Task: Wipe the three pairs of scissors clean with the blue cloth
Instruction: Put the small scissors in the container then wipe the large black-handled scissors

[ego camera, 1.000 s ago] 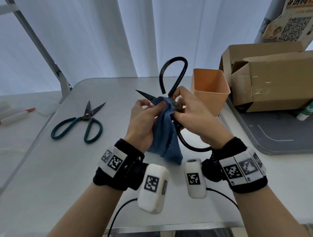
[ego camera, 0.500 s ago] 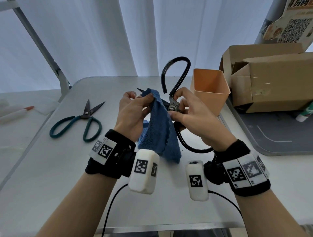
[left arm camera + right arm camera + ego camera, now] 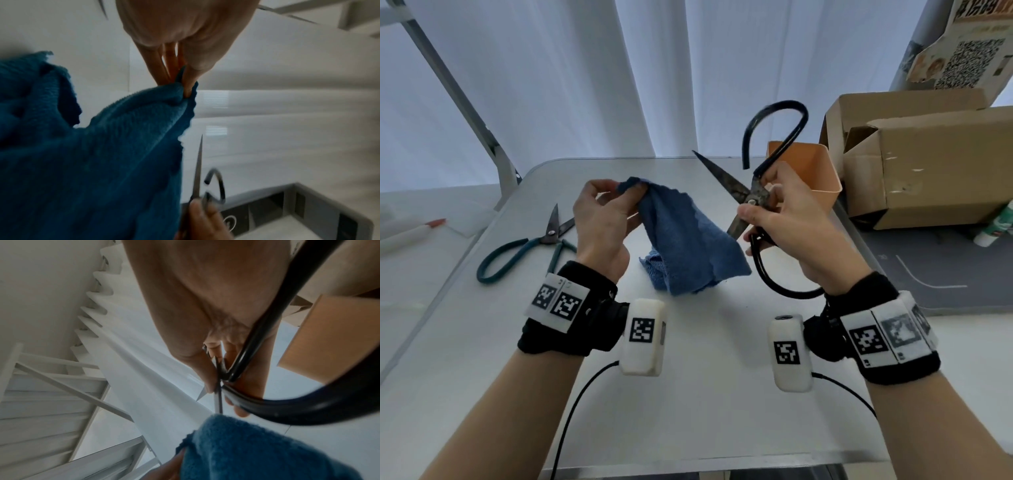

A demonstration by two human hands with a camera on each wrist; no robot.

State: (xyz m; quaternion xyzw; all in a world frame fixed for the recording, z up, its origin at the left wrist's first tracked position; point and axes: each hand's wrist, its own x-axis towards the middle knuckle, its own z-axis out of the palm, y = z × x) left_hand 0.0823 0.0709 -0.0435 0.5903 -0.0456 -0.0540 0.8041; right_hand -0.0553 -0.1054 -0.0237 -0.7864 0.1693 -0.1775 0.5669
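Both forearms reach forward over the white table (image 3: 705,394), wrists banded; the left hand (image 3: 599,219) is raised, thumb and fingers curled together, pinching a top corner of the blue cloth (image 3: 688,246), which hangs with its lower folds on the table; the right hand (image 3: 787,226), just beside it, grips the black-handled scissors (image 3: 756,192) at the pivot, blades spread, one tip behind the cloth; farther left the green-handled scissors (image 3: 534,240) lie flat; beyond the right hand stands an orange cup (image 3: 815,171).
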